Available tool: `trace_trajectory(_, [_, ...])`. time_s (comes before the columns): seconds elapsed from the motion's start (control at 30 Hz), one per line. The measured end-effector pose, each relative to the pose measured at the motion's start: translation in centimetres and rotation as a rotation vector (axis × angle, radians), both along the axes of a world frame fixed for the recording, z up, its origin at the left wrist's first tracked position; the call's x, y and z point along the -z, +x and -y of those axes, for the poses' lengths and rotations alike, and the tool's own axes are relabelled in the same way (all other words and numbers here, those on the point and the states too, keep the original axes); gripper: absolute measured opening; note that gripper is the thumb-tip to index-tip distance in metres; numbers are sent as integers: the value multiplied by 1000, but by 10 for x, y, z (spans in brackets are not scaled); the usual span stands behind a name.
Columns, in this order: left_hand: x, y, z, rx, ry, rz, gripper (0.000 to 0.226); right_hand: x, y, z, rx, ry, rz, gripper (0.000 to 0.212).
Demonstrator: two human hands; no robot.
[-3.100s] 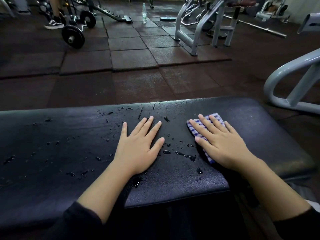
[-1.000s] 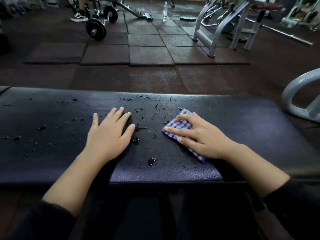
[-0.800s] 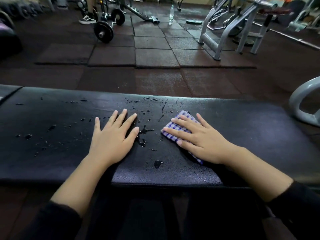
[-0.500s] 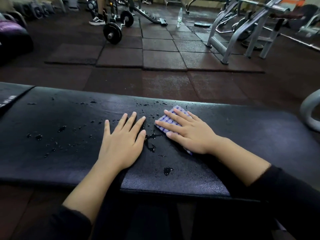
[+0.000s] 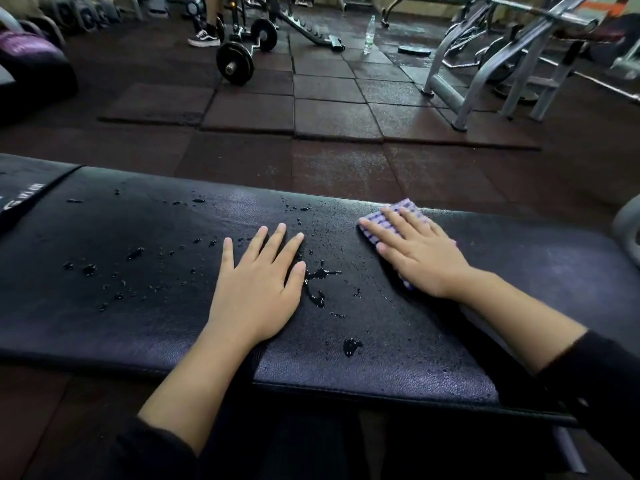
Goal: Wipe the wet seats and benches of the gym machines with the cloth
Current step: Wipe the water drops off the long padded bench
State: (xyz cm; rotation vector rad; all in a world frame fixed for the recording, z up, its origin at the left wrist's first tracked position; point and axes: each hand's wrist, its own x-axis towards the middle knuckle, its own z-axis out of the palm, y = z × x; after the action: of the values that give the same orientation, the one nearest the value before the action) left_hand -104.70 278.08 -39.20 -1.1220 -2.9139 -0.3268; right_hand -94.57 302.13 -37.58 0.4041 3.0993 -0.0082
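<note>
A long black padded bench (image 5: 145, 306) runs across the view, speckled with water drops on its left and middle parts. My left hand (image 5: 258, 282) lies flat on the pad with straight, spread fingers, beside a small puddle (image 5: 317, 284). My right hand (image 5: 420, 254) presses flat on a folded purple-and-white checked cloth (image 5: 375, 226) near the bench's far edge, right of the drops. Most of the cloth is hidden under my palm.
Dark rubber floor tiles stretch beyond the bench. A barbell with plates (image 5: 235, 62) and someone's sneaker (image 5: 204, 38) are at the back left, a water bottle (image 5: 370, 33) at the back centre, a grey machine frame (image 5: 460, 88) at the back right. A grey tube (image 5: 628, 230) curves at the right edge.
My right hand has slid the cloth away from my left hand, to the right and toward the far edge, after first sweeping it left. My left hand stayed flat on the pad.
</note>
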Motion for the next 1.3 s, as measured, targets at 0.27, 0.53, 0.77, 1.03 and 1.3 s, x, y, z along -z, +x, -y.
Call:
trace_trajectory(0.27, [2, 0, 0, -7, 28, -13, 70, -2, -90, 44, -96, -22, -28, 44])
trace_trajectory(0.53, [2, 2, 0, -1, 16, -4, 70, -3, -28, -9, 83, -1, 36, 47])
trace_trajectory(0.77, [1, 1, 0, -2, 21, -12, 70, -4, -54, 68, -81, -40, -11, 45])
trace_trajectory(1.03, [0, 1, 2, 3, 27, 7, 57, -2, -93, -2, 8, 62, 25, 51])
trace_trajectory(1.3, [-2, -1, 1, 3, 52, 37, 55, -5, 6, 71, 51, -53, 12, 75])
